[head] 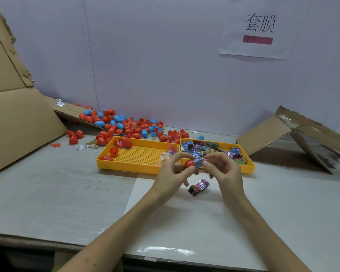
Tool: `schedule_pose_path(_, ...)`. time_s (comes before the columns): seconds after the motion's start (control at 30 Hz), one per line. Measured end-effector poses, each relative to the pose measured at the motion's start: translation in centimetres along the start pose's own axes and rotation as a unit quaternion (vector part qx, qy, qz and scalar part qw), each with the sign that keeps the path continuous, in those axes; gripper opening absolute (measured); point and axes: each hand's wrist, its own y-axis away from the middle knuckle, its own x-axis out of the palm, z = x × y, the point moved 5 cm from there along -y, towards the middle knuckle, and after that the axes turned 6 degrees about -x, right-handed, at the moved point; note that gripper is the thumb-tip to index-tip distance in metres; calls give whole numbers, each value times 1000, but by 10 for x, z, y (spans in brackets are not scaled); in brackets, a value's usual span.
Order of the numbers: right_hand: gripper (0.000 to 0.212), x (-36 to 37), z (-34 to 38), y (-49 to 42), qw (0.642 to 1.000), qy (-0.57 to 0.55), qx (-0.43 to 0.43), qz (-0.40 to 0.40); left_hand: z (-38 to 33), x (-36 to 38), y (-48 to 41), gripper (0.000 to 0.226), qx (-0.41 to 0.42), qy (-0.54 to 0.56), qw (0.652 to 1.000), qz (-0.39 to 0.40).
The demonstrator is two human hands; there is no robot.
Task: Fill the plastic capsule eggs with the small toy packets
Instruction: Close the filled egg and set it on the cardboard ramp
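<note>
Two hands meet just in front of the yellow trays, working on one egg. The left hand (172,172) grips a red egg half (189,163) between thumb and fingers, its open mouth turned to the right. The right hand (225,168) pinches a blue packet (198,160) at that mouth, so the step in hand looks like stuffing the packet into the shell. Part of the packet shows outside the rim; how deep it sits I cannot tell.

Both forearms reach in from the near edge of the table (67,193), with the wrists raised off it and the fingers curled in around the work. Next, I judge, the packet needs pressing fully inside, and then a matching half must be fetched to close the egg.

A second packet (199,186) lies on the table just below the hands. More packets fill the right tray (248,169), loose halves sit in the left tray (126,169), and a pile of eggs (126,126) lies behind.
</note>
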Motion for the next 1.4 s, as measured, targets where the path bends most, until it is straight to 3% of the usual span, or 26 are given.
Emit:
schedule_pose_path(0.37, 22, 0, -7, -2, 999, -8, 33, 25, 0, 0, 0, 18, 4, -26, 1000, -10)
schedule_pose_path(0.77, 23, 0, -6, -2, 1000, 8, 12, 27, 1, 2, 0, 15, 1, -14, 1000, 7)
schedule_pose_path(1.2, 27, 11, 7, 8, 986, 141, -83, 14, 11, -4, -3, 13, -68, 72, 995, 14)
schedule_pose_path(1.3, 22, 14, 11, 11, 979, 157, -128, 12, 12, -4, -3, 14, -74, 90, 993, 11)
schedule_pose_path(1.4, 32, 16, 17, 14, 968, 180, -173, -16, 13, -4, -3, 17, -84, 114, 990, 10)
